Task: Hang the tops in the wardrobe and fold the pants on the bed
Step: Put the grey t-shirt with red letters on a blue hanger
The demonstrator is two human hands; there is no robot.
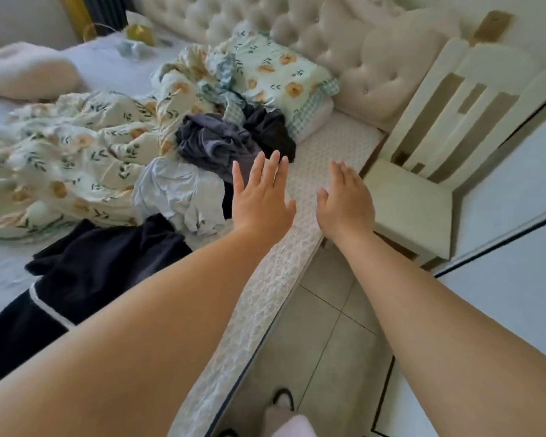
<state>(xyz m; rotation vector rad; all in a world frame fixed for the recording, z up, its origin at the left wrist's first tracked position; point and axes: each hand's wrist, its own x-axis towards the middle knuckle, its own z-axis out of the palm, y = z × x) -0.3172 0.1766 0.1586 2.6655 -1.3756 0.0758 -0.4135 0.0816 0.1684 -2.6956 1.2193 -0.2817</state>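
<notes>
Crumpled clothes lie in a pile on the bed (312, 247): a grey-purple garment (212, 143), a black one (268, 127) behind it, a pale blue top (177, 193) and a dark navy garment with a white stripe (85, 272) nearest me. My left hand (260, 197) stretches out flat with straight fingers, its fingertips over the edge of the grey-purple garment. Over the bare mattress edge, my right hand (345, 200) is likewise spread and holds nothing.
A floral quilt (67, 159) is bunched left of the clothes, with a floral pillow (284, 77) at the tufted headboard (312, 29). A cream chair (423, 190) stands beside the bed on the right. Tiled floor (325, 326) runs along the mattress edge.
</notes>
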